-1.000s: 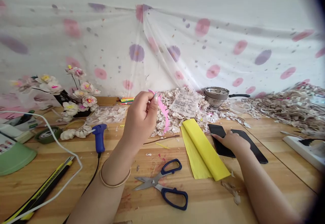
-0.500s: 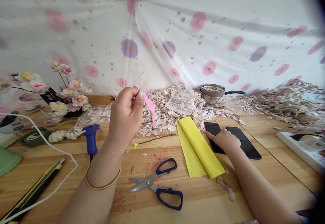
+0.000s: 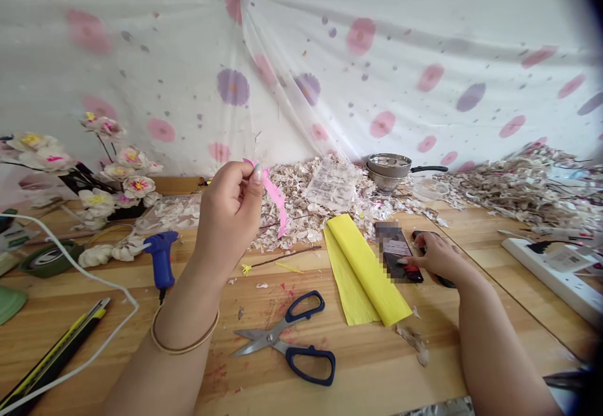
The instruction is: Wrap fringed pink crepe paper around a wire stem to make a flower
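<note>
Between the thumb and fingers of my left hand (image 3: pixel 233 205) is a pink paper strip (image 3: pixel 276 199) with a ragged edge, held up above the table. My right hand (image 3: pixel 438 254) rests over two dark phones, thumb on the lit screen of the left phone (image 3: pixel 406 262), fingers spread above the right phone (image 3: pixel 445 281). Folded yellow crepe paper (image 3: pixel 370 271) lies left of the phones. Open scissors (image 3: pixel 282 339) with dark blue handles lie in front. A thin brown stem (image 3: pixel 282 257) with a yellow tip lies behind them.
A blue glue gun (image 3: pixel 161 259), green tape roll (image 3: pixel 49 257), black-yellow cutter (image 3: pixel 56 353) and white cable are at left. Handmade flowers (image 3: pixel 127 174) stand behind. Pale scraps (image 3: pixel 301 215), a metal bowl (image 3: pixel 389 168) and a white power strip (image 3: pixel 551 278) lie toward the back and right.
The left phone's screen has lit up. My right hand has shifted right, its fingers now over the right phone. The view has moved slightly; my left hand still holds the pink strip.
</note>
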The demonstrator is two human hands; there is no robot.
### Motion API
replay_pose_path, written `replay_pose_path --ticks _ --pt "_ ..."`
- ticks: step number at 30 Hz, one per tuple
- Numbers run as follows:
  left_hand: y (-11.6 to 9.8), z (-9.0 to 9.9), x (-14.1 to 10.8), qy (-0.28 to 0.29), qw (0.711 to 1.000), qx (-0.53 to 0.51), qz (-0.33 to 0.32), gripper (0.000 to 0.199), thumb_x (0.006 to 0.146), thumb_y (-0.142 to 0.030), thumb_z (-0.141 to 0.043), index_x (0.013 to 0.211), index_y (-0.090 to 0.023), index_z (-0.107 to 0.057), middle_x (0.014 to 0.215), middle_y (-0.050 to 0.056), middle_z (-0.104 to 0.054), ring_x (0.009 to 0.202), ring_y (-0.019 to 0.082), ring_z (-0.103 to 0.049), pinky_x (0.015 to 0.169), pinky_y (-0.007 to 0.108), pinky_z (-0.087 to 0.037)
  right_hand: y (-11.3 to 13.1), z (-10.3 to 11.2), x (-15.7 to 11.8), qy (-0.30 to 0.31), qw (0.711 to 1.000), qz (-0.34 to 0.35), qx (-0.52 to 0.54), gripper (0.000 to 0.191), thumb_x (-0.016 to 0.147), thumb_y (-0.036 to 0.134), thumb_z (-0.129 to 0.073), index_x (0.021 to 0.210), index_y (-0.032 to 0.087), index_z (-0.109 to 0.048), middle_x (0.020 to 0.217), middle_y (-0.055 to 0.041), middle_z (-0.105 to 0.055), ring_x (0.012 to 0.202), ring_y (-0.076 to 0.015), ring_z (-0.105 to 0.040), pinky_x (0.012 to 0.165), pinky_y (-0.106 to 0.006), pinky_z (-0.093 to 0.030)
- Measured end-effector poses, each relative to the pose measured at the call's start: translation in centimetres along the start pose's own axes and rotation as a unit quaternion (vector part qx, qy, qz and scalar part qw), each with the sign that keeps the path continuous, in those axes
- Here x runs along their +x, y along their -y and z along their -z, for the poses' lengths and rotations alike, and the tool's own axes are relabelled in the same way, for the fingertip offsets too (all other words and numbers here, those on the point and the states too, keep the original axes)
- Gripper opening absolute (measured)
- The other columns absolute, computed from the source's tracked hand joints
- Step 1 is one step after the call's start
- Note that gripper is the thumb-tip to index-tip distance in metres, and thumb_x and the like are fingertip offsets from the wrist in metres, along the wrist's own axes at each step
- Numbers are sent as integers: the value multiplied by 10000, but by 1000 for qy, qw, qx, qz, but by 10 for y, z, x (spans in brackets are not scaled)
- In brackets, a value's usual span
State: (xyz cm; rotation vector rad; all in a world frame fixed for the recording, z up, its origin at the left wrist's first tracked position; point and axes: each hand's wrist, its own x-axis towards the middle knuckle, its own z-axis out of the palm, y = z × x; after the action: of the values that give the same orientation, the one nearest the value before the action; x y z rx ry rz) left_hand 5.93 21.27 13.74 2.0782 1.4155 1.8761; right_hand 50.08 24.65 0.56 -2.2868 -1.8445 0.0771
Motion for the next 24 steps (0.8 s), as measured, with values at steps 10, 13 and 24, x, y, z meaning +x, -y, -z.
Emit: replay_pose_path --ticks 10,13,24 --pt "0 -4 -4 16 1000 -2 -7 142 970 -356 -545 882 -245 -542 724 -9 -526 655 159 -497 595 308 -392 -8 -9 5 -47 998 -27 13 470 777 594 -585 1064 221 -591 1247 -150 -631 1222 -387 -532 1019 -534 -406" --pt "0 -5 -5 19 1000 -1 -6 143 970 -350 -546 874 -244 -544 721 -7 -528 654 157 -499 599 306 -393 -7 -14 0 -28 999 10 17 633 641 555 -741 1191 283 -586 1412 -100 -543 1336 -389 -442 1093 -539 -358" --pt "-8 -6 -5 28 1000 -4 -5 149 964 -313 -549 839 -234 -533 712 -11 -507 659 152 -488 624 298 -394 -9 -12 11 -111 991 -61 39 575 877 586 -495 1274 177 -573 1400 -204 -524 1354 -404 -420 1091 -554 -353"
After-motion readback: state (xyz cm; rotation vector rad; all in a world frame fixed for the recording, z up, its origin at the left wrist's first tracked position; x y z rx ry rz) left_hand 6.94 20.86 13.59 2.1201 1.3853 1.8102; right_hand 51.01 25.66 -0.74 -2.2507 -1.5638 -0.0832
